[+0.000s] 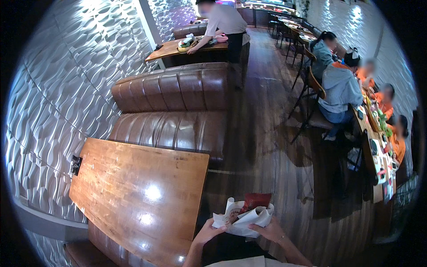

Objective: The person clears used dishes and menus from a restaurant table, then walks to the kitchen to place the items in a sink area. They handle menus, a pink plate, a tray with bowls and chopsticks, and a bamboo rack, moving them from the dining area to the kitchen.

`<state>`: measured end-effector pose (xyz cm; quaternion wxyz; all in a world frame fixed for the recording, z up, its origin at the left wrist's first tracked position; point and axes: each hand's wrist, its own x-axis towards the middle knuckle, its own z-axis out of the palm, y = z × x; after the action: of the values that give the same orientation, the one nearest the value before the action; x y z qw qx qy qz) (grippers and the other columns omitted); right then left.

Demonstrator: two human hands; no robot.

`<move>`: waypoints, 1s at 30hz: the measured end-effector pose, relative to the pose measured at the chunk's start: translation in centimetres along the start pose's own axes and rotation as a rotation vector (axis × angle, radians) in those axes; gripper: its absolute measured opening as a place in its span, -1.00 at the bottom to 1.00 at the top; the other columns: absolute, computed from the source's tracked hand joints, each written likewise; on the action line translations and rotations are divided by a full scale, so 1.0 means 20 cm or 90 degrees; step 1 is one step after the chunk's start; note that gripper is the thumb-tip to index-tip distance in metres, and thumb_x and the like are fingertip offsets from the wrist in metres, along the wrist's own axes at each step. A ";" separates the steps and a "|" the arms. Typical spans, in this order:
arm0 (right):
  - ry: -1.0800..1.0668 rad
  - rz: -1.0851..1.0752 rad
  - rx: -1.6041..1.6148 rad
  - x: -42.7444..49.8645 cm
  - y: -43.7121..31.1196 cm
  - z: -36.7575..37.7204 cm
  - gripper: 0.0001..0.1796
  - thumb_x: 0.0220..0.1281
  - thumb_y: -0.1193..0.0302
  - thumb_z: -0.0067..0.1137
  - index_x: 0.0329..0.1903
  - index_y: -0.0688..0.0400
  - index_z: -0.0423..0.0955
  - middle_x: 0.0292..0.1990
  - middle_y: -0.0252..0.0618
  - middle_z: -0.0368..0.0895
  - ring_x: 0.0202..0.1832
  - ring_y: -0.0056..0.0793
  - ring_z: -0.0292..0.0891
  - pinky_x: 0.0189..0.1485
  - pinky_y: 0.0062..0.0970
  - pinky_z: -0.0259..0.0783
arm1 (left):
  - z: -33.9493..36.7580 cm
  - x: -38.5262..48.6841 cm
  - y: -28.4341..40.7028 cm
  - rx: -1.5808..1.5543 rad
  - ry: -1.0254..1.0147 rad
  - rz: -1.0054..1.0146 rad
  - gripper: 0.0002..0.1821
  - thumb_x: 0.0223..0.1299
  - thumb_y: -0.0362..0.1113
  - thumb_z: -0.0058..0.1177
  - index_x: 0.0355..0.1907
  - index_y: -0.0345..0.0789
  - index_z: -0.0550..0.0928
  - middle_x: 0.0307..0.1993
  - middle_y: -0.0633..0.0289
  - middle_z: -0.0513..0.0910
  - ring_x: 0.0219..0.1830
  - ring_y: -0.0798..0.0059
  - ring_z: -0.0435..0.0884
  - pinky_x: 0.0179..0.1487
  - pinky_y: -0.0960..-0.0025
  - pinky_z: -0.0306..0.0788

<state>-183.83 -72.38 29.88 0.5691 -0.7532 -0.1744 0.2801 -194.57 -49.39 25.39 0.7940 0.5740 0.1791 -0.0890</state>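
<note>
My left hand [207, 232] grips the near left side of a bundle of crumpled white paper [252, 217]. Its other side is held by my right hand [272, 231], thumb resting on the paper. Out of the folds stands a dark red packet [257, 201] that bears small writing. What else lies inside the bundle is hidden. Both hands are low in the picture, just to the right of a wooden table [140, 180] and above the dark floor.
A brown leather bench [170, 130] stands behind the table; a small black holder [76, 165] is by the wall. Farther off, a person [227, 23] leans over another table [166, 50] with dishes. On the right, several people sit around a laden table [377, 195] with chairs [315, 83].
</note>
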 end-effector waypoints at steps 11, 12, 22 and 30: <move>0.062 -0.053 -0.001 0.98 -0.23 -0.47 -0.46 -0.10 0.22 0.50 -0.09 0.24 0.50 -0.14 -0.21 0.62 -0.10 -0.45 0.55 -0.05 -0.39 0.48 | 0.01 1.03 0.71 0.008 -0.086 0.074 -0.53 0.13 -0.27 0.24 0.08 -0.40 0.50 0.00 0.21 0.59 0.05 0.53 0.50 0.17 0.43 0.33; 0.119 -0.064 0.013 1.06 -0.12 -0.54 -0.41 -0.12 0.20 0.51 -0.08 0.25 0.48 -0.13 -0.19 0.61 -0.08 -0.44 0.54 -0.04 -0.39 0.48 | 0.06 1.15 0.82 0.030 -0.108 0.093 -0.54 0.16 -0.26 0.21 0.08 -0.40 0.50 0.01 0.21 0.60 0.06 0.52 0.52 0.16 0.43 0.36; 0.209 -0.061 0.154 1.95 -0.15 -1.20 -0.41 -0.09 0.34 0.48 -0.01 0.22 0.39 -0.09 -0.19 0.56 -0.07 -0.42 0.50 0.02 -0.39 0.44 | 0.23 2.42 1.18 0.144 -0.146 0.166 -0.64 0.24 -0.25 0.13 0.00 -0.44 0.55 -0.11 0.20 0.64 -0.07 0.55 0.53 0.04 0.46 0.39; 0.106 -0.040 0.016 2.93 -0.25 -1.95 -0.51 -0.01 0.45 0.40 0.00 0.22 0.40 -0.11 -0.26 0.58 -0.05 -0.45 0.49 0.05 -0.43 0.41 | 0.39 3.43 1.57 0.095 -0.111 0.193 -0.63 0.22 -0.27 0.15 0.00 -0.46 0.54 -0.05 0.22 0.63 0.00 0.54 0.54 0.11 0.46 0.38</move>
<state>-113.60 -66.47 29.18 0.5992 -0.7610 -0.1467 0.2008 -119.04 -42.14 28.67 0.7662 0.6417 0.0138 -0.0309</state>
